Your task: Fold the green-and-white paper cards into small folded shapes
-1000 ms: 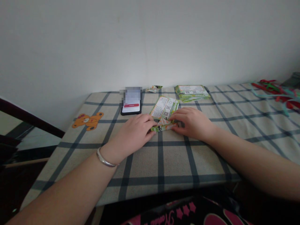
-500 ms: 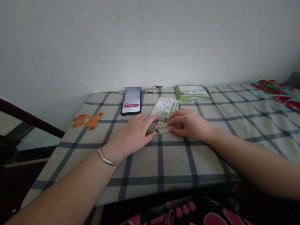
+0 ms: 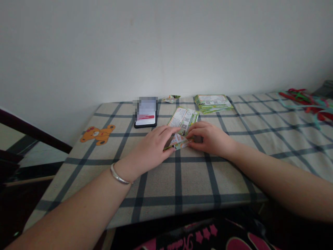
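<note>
A small printed paper (image 3: 180,141), folded at its near edge, lies between my two hands on the table. My right hand (image 3: 208,138) pinches its right end between thumb and fingers. At the left end, my left hand (image 3: 156,144) curves over the paper with thumb and fingers apart, the thumb touching its near edge. Just beyond lies a flat green and white printed leaflet (image 3: 182,119), partly behind my hands. Whether it joins the folded paper I cannot tell.
A phone (image 3: 146,116) with a lit screen lies at the left. Near the wall are a folded paper piece (image 3: 171,99) and a stack of leaflets (image 3: 213,102). Red and green ribbons (image 3: 304,99) lie far right on the checked tablecloth (image 3: 161,187). A bear picture (image 3: 97,135) is at left.
My left fingers have lifted and spread a little from the paper, and more of its folded, pointed part shows. My right hand keeps its pinch almost unmoved.
</note>
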The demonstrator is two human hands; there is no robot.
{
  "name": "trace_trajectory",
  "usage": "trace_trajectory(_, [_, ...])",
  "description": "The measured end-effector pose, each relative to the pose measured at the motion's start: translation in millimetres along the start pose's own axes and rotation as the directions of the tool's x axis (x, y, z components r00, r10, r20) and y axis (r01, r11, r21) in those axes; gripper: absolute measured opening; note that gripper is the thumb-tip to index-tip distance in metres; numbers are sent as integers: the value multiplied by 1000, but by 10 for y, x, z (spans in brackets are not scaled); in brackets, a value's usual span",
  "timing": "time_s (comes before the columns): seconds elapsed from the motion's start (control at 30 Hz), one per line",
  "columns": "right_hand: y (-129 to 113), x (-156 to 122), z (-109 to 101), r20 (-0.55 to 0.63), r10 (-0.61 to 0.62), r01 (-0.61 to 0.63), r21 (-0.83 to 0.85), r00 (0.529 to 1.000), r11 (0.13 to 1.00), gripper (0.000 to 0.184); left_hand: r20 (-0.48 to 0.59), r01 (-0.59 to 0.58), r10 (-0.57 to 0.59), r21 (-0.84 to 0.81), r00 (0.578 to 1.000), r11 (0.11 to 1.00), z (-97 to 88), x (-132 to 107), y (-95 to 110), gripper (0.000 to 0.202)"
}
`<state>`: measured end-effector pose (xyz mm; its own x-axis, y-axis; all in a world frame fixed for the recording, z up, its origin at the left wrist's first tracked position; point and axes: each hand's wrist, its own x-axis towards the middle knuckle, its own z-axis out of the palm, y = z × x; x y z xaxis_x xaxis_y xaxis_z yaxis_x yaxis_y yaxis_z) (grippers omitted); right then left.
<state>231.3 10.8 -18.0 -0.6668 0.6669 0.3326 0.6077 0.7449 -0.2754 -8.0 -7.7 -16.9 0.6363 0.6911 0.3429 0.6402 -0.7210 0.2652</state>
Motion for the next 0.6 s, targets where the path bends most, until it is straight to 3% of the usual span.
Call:
trace_trajectory(0.3, [-15, 23, -15, -16, 3, -2, 68, 1000, 998, 5, -68, -7, 5, -32, 998, 999, -2, -3, 56, 65])
trace_trajectory(0.43, [-38, 18, -16, -16, -5, 5, 64, 1000, 998, 2, -36, 4, -7, -66, 999, 998, -8, 0, 41, 69])
trace_trajectory(0.5, [-52, 12, -16, -27, -12, 14, 61, 1000, 998, 2, -5, 3, -4, -57, 1000, 998, -25, 6, 42, 63])
trace_trajectory(0.6, [-79, 9, -22, -48, -28, 31, 52, 998, 998, 2, 30, -18, 17, 8, 999, 1000, -49, 22, 51, 35])
